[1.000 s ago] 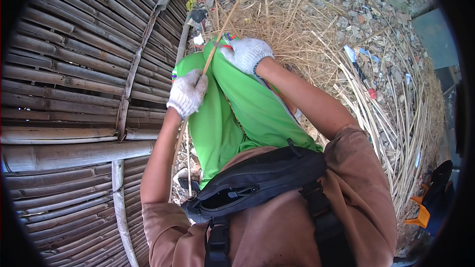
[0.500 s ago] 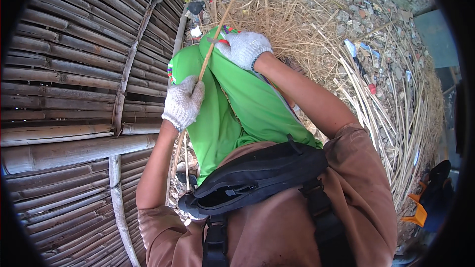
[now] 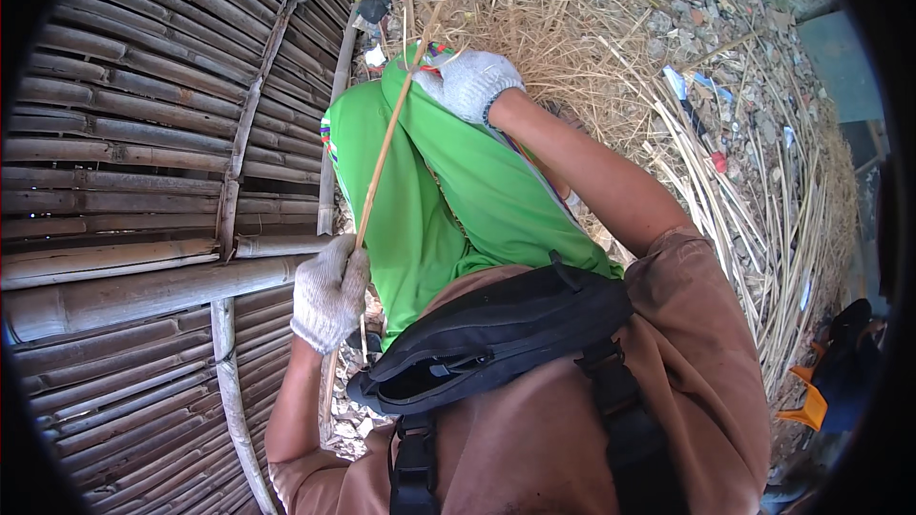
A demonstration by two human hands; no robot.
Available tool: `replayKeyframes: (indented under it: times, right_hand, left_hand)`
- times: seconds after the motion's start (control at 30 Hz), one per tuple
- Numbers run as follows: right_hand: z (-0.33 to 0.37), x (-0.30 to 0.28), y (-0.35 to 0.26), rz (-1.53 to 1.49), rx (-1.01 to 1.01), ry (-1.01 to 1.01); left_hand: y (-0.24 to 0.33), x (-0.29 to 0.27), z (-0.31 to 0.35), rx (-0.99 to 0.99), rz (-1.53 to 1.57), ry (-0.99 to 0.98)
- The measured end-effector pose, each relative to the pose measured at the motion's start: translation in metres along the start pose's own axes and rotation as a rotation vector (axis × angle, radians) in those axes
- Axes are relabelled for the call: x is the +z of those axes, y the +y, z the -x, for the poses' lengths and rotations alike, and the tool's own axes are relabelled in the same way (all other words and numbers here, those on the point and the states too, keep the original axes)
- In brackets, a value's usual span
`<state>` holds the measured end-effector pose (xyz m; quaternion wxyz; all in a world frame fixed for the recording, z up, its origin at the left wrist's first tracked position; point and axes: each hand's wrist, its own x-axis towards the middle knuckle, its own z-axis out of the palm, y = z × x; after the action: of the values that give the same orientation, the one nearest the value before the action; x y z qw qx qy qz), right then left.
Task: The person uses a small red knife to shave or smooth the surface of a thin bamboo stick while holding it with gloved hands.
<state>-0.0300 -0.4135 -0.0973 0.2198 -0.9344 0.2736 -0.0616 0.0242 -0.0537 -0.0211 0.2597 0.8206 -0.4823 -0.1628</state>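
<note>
A thin bamboo strip (image 3: 385,148) slants across my green-trousered legs, its far end beyond my knees. My left hand (image 3: 329,291), in a whitish knitted glove, is closed round the strip's nearer part, beside my left thigh. The strip's tail runs on below that hand toward my left forearm. My right hand (image 3: 472,84), gloved too, rests closed on my right knee, its fingertips against the strip. It grips a small knife with a red handle, seen better in the earlier frame; the blade is now mostly hidden at the strip.
A bamboo slat wall (image 3: 143,124) stands close on my left. Straw-like shavings (image 3: 563,48) cover stony ground ahead. Long pale strips (image 3: 725,238) lie in a heap to my right. An orange object (image 3: 809,405) sits at the lower right. A black waist bag (image 3: 496,329) crosses my lap.
My left hand has moved back toward me and slightly left. The strip's far tip has drawn nearer too. My right hand has stayed almost in place at the knee.
</note>
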Motion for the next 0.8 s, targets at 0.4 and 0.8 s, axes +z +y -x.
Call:
replayKeyframes:
  times: [0.4, 0.8]
  right_hand:
    - [-0.008, 0.005, 0.006, -0.045, 0.029, 0.006]
    - [0.005, -0.012, -0.006, 0.029, 0.016, 0.027]
  left_hand:
    - [0.014, -0.027, 0.098, -0.481, 0.729, -0.180]
    - [-0.004, 0.027, -0.090, -0.380, 0.784, -0.179]
